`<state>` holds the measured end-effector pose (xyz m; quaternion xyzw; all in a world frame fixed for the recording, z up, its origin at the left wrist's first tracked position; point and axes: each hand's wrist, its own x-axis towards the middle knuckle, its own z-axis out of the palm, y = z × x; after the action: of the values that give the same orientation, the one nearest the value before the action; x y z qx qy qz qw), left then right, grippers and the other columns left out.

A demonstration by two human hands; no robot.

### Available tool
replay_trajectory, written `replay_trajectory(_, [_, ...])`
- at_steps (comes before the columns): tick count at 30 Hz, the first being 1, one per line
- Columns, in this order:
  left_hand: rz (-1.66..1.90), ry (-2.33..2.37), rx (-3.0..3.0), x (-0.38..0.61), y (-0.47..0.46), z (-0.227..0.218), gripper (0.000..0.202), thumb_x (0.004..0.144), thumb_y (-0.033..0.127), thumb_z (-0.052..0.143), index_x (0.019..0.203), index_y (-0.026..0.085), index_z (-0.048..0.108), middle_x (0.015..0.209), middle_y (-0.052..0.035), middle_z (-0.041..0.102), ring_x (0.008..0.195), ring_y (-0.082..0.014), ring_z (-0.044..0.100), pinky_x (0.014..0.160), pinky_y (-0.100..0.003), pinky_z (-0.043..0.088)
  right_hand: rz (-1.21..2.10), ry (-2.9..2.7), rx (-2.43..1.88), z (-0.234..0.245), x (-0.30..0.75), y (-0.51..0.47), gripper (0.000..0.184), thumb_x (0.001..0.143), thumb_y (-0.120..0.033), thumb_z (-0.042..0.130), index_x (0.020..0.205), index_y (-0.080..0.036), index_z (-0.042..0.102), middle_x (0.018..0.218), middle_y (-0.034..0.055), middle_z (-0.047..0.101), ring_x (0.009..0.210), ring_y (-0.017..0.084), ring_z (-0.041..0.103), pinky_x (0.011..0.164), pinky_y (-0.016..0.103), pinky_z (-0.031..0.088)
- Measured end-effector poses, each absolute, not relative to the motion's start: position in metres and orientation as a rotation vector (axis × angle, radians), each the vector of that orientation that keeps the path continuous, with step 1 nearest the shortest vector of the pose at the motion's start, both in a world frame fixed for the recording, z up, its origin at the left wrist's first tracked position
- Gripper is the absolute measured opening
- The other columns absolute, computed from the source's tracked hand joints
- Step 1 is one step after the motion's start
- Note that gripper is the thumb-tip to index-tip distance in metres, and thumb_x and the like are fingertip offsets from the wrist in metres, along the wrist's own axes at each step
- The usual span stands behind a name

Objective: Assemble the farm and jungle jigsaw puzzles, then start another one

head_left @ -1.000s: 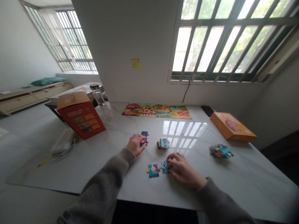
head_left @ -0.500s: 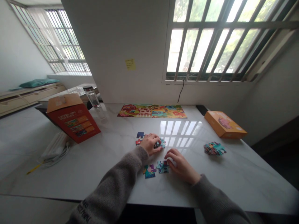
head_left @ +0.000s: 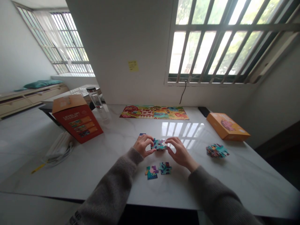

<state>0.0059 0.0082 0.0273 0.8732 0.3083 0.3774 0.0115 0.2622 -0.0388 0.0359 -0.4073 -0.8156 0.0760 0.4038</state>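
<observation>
Between my two hands are joined teal puzzle pieces (head_left: 159, 144), seemingly lifted slightly off the table. My left hand (head_left: 143, 146) pinches their left end between thumb and fingers. At the right end, my right hand (head_left: 177, 151) grips the edge the same way. A dark blue puzzle piece (head_left: 142, 134) shows just behind my left hand, which partly covers it. Nearer to me lie two loose pieces side by side: a teal, pink and purple puzzle piece (head_left: 152, 172) and a teal puzzle piece with dark leaf shapes (head_left: 165, 168).
A pile of puzzle pieces (head_left: 217, 150) lies to the right, in front of an orange box (head_left: 227, 126). Further back are a long assembled farm-and-animal puzzle (head_left: 154, 112) and a black phone-like object (head_left: 203, 111). On the left stand a red box (head_left: 79, 122), a glass bottle (head_left: 96, 99) and a white cabled power strip (head_left: 58, 145).
My right hand has moved up from the near leaf-patterned piece to the right end of the joined pieces. My left hand has shifted left to their left end. The view has tilted slightly.
</observation>
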Motion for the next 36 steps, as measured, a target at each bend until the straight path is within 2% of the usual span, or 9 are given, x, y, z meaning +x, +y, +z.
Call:
replay_trajectory(6, [1.197, 0.988, 2.641, -0.016, -0.001, 0.026, 0.017, 0.073, 0.029, 0.076, 0.075, 0.022, 0.061, 0.098, -0.0054, 0.068, 0.093, -0.0228, 0.06, 0.089, -0.04, 0.046, 0.223, -2.122, -1.016, 0.035, 0.257, -0.027, 0.027, 0.085, -0.018, 0.064, 0.11, -0.024, 0.059, 0.112, 0.0092, 0.061, 0.107, 0.028, 0.055, 0.094, 0.046, 0.05])
replay_trajectory(14, [0.951, 1.147, 2.622, -0.06, -0.033, -0.009, 0.016, 0.074, 0.027, 0.076, 0.076, 0.022, 0.061, 0.102, -0.005, 0.068, 0.098, -0.0243, 0.059, 0.089, -0.04, 0.046, 0.237, -2.052, -1.056, 0.019, 0.262, -0.036, 0.036, 0.089, -0.019, 0.061, 0.123, -0.025, 0.055, 0.117, 0.0097, 0.061, 0.114, 0.029, 0.053, 0.1, 0.048, 0.049])
replay_trajectory(22, [0.838, 1.327, 2.496, -0.091, -0.061, -0.023, 0.01, 0.08, 0.027, 0.072, 0.087, 0.024, 0.067, 0.11, -0.0045, 0.071, 0.104, -0.0254, 0.059, 0.094, -0.042, 0.046, 0.261, -2.052, -1.036, 0.013, 0.263, -0.03, 0.021, 0.092, -0.023, 0.061, 0.113, -0.025, 0.06, 0.114, 0.0091, 0.064, 0.111, 0.027, 0.057, 0.098, 0.049, 0.05])
replay_trajectory(30, [0.794, 1.337, 2.459, -0.094, -0.076, -0.013, 0.031, 0.077, 0.025, 0.071, 0.107, 0.025, 0.068, 0.119, -0.0053, 0.071, 0.111, -0.0277, 0.059, 0.097, -0.045, 0.045, 0.401, -1.969, -1.041, 0.007, 0.264, -0.025, 0.022, 0.088, -0.028, 0.066, 0.109, -0.026, 0.059, 0.109, 0.0069, 0.061, 0.103, 0.025, 0.058, 0.083, 0.041, 0.056])
replay_trajectory(33, [0.816, 1.379, 2.455, -0.095, -0.08, -0.013, 0.044, 0.073, 0.024, 0.071, 0.116, 0.026, 0.066, 0.124, -0.0062, 0.068, 0.115, -0.0285, 0.057, 0.099, -0.045, 0.044, 0.371, -1.944, -1.03, 0.011, 0.263, -0.026, 0.024, 0.087, -0.026, 0.067, 0.109, -0.025, 0.058, 0.108, 0.0072, 0.061, 0.101, 0.025, 0.057, 0.083, 0.042, 0.054])
replay_trajectory(36, [0.801, 1.387, 2.467, -0.094, -0.081, -0.014, 0.044, 0.072, 0.023, 0.069, 0.116, 0.025, 0.065, 0.118, -0.006, 0.069, 0.112, -0.0278, 0.059, 0.098, -0.044, 0.045, 0.31, -1.934, -1.027, 0.016, 0.263, -0.031, 0.023, 0.088, -0.025, 0.066, 0.109, -0.024, 0.058, 0.109, 0.008, 0.061, 0.104, 0.026, 0.056, 0.086, 0.045, 0.053])
